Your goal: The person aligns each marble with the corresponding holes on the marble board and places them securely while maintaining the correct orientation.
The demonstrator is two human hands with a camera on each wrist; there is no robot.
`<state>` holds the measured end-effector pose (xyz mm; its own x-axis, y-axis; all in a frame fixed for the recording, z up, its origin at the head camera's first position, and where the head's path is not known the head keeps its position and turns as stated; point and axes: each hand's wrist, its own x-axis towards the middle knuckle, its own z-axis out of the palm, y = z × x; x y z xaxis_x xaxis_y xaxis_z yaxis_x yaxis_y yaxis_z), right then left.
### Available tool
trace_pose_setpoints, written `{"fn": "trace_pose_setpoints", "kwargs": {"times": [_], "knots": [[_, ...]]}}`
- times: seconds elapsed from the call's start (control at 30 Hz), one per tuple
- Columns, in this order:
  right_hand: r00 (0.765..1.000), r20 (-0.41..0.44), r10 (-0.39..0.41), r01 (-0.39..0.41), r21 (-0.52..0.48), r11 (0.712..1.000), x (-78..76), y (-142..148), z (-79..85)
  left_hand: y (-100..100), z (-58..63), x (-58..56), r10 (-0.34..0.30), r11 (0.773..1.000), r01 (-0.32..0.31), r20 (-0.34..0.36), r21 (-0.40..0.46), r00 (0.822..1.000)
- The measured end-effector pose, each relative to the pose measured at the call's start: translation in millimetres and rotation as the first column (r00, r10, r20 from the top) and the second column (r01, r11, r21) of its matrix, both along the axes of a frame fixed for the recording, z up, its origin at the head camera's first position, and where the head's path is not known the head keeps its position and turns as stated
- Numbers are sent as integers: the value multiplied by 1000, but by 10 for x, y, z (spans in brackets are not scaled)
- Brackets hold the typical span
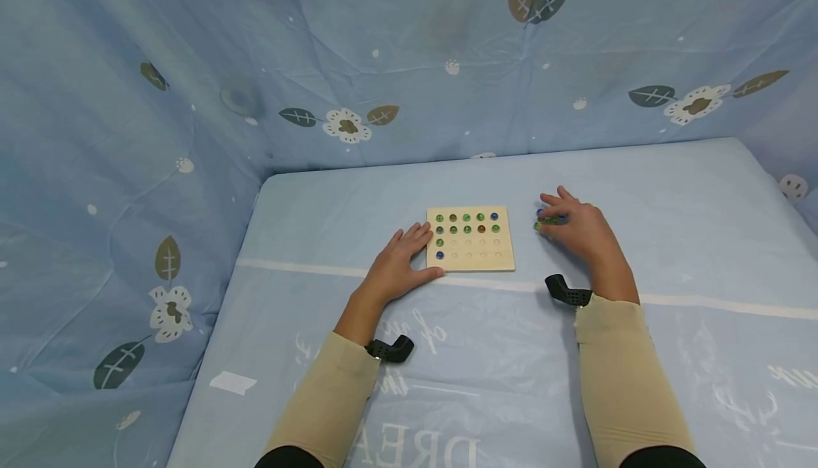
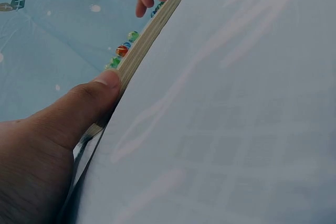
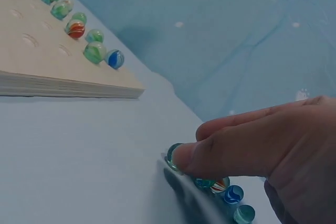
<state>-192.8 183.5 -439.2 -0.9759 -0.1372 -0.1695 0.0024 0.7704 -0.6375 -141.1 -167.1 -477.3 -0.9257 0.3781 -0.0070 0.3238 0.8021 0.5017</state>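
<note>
A wooden board [image 1: 474, 266] with rows of round hollows lies flat on the bed-like surface. Green, blue and reddish-brown glass marbles [image 1: 481, 216] fill its two far rows, and two more sit at the left ends of the nearer rows. My left hand [image 1: 397, 263] rests against the board's left side, fingers extended and thumb at its near edge. Right of the board, my right hand [image 1: 583, 230] pinches a green marble [image 3: 171, 156], its thumb partly covering it. Several loose marbles [image 3: 233, 194] lie under and beside that hand, some hidden by the fingers.
A pale blue cloth [image 1: 358, 202] covers the surface, crossed by a white stripe [image 1: 307, 267]. Patterned fabric [image 1: 409, 91] rises behind it and on the left. A white paper-like patch [image 1: 233, 383] lies at the near left.
</note>
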Motion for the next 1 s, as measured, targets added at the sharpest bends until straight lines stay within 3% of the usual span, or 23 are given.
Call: {"fn": "trace_pose_setpoints", "kwargs": {"times": [0.37, 1.0], "knots": [[996, -55, 71, -69, 47, 997, 8, -36, -27, -2, -5, -14, 1, 1000, -1, -2, -6, 1000], [997, -68, 38, -37, 20, 999, -2, -95, -109, -3, 15, -6, -3, 1000, 3, 9, 1, 1000]]}}
